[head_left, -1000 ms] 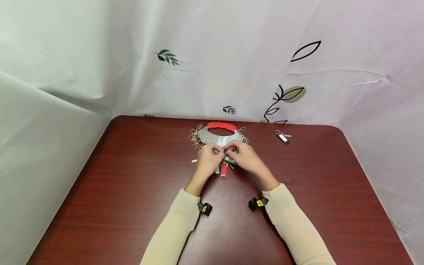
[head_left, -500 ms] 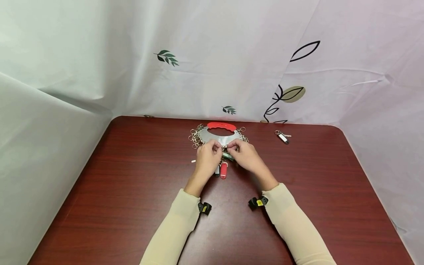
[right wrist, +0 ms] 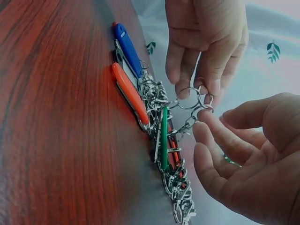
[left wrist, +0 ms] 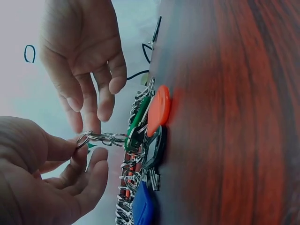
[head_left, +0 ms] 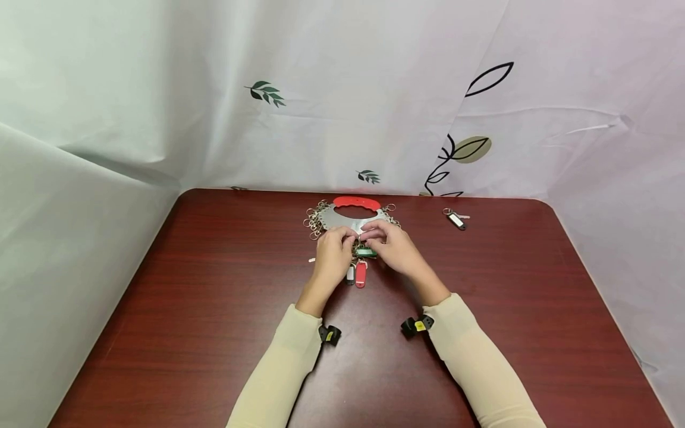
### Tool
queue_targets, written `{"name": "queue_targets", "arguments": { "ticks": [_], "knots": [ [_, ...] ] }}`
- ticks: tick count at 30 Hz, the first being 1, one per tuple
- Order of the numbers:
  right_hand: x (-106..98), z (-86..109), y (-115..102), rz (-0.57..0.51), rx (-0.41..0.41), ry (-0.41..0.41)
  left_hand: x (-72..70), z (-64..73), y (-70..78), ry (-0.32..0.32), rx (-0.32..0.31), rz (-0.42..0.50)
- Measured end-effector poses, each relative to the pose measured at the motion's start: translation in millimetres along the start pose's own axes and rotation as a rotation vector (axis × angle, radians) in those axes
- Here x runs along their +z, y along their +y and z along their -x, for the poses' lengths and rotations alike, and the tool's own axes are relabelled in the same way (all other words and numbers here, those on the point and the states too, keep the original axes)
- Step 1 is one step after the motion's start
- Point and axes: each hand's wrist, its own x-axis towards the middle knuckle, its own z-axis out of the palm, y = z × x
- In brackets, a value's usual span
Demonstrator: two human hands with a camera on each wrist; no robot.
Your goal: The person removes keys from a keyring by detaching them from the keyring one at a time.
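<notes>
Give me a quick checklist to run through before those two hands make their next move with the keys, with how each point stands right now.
1. Left grip holds the metal ring: ok, pinched between thumb and finger.
2. Right grip pinches it too: not ok, its thumb stands apart from its fingers.
3. Metal plate with the red handle rests on the table: ok.
4. Pinched ring clearly traced to one tag: cannot tell, the links overlap near the green tag.
5. Separate black tag lies away from both hands: ok, off to the right.
</notes>
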Motion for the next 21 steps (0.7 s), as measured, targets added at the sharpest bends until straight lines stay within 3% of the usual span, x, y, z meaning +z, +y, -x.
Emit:
{"name": "queue_targets", "arguments": {
  "ticks": [8, 15, 21],
  "knots": [
    [4.2, -1.2, -0.2, -0.084, 0.019, -0.001, 2.6, -1.8, -1.3, 0.015, -0.038, 0.085],
    [8.7, -3.7, 4.7, -0.033, -0.012, 0.042, 6.3, -0.9, 0.8, -0.012, -0.078, 0.17],
    [7.8, -5.5, 7.7, -0.053, -0.001, 0.065, 8.0, -1.4, -1.3, -0.11, -0.134, 0.263]
  ]
}}
